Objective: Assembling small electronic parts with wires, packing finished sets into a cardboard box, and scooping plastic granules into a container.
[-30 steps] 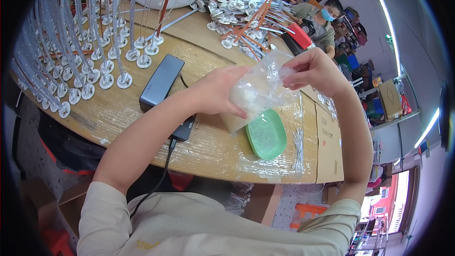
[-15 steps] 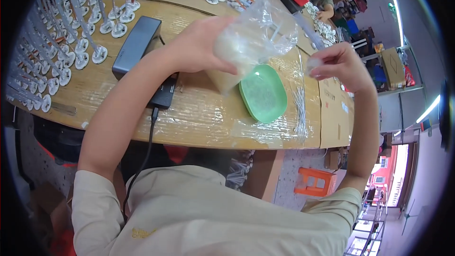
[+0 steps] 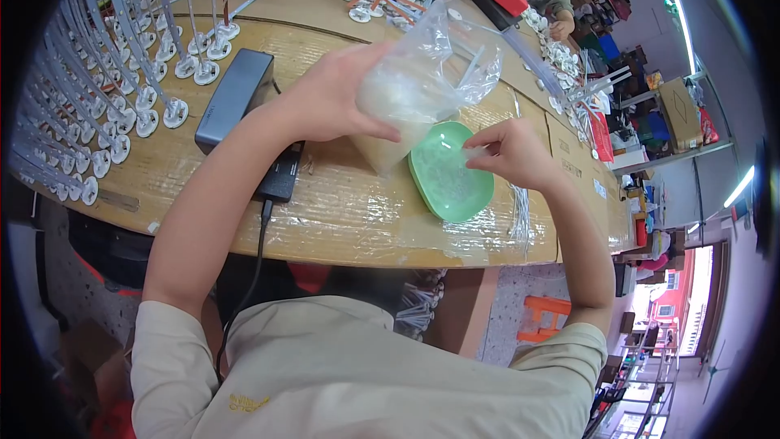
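Note:
My left hand (image 3: pixel 341 96) is closed round a clear plastic bag (image 3: pixel 422 61) with a pale, whitish mass in its lower part. The bag's loose mouth spreads up and to the right, above the table. Just right of the bag, a light green bowl (image 3: pixel 424 187) stands on the table, and small clear pieces lie on its bottom. Over the bowl's right rim is my right hand (image 3: pixel 524 154), its thumb and fingers pinched together. What sits between those fingertips is too small to make out.
A grey box (image 3: pixel 236 97) and a black cabled device (image 3: pixel 280 179) lie left of the bag. Many upright strips on white round bases (image 3: pixel 175 112) crowd the far left. Thin white strips (image 3: pixel 520 219) lie right of the bowl. Across the table is a co-worker's hand (image 3: pixel 561 28).
My right hand has come left and down from the table's right side to the bowl's rim. My left hand still holds the bag in nearly the same place.

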A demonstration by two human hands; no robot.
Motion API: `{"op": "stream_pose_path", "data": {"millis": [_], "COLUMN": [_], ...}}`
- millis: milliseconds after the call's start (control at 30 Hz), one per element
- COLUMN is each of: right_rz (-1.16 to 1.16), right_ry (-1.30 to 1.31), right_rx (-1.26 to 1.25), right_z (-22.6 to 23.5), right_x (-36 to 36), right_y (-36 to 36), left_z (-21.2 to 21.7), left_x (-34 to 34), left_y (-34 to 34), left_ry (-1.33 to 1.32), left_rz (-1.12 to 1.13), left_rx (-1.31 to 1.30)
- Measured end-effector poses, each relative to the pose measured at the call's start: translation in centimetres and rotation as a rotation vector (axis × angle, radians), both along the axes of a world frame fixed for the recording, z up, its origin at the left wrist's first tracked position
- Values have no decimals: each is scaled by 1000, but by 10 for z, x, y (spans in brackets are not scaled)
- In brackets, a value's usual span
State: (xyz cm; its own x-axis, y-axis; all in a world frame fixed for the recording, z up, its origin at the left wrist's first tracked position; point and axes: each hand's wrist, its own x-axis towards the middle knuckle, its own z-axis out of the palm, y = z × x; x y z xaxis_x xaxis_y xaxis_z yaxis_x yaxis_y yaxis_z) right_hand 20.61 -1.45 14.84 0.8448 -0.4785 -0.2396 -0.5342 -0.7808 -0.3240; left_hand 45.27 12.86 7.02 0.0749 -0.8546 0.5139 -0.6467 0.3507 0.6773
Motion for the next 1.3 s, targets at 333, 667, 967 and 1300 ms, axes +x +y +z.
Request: {"op": "stream_pose_path", "data": {"millis": [333, 667, 967, 1300], "right_rz": [-64, 304, 305, 164], "right_ry": [-33, -157, -125, -417], "right_rx": [63, -204, -144, -309], "right_z": [-4, -42, -39, 27], "right_x": [6, -24, -39, -7], "right_y": [1, 34, 31, 13], "left_z": [4, 2, 2, -2], "left_x": [2, 2, 0, 2], "left_y": [-1, -1, -1, -4], "left_ry": [18, 4, -5, -45], "left_rz": [-13, 2, 3, 26], "left_rx": [45, 0, 4, -10]}}
